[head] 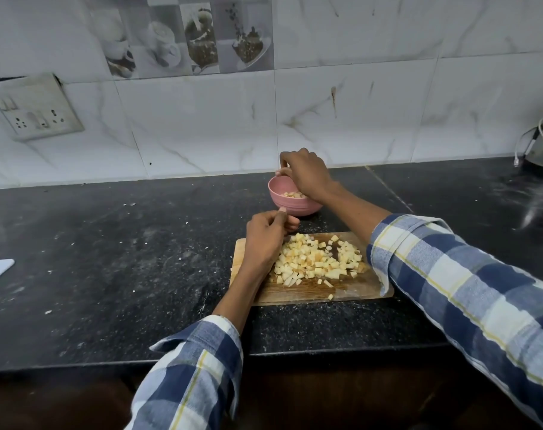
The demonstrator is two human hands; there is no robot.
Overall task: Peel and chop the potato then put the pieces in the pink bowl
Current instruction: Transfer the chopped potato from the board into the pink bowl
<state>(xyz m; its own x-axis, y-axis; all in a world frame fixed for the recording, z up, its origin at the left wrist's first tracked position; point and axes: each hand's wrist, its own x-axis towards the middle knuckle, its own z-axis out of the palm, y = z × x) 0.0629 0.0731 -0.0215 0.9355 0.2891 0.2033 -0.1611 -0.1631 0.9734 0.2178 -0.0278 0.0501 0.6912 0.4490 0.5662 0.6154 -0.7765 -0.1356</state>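
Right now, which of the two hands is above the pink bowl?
The right hand: it hangs over the pink bowl, fingers pointing down. The left hand is nearer, beside the potato pieces on the cutting board.

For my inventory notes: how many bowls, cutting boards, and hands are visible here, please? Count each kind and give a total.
Pink bowl: 1
Wooden cutting board: 1
Hands: 2 (left hand, right hand)
Total: 4

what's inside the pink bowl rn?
A few potato pieces lie at the bottom of the pink bowl. The right hand hovers over its right side, hiding the contents there. Most pieces sit on the cutting board.
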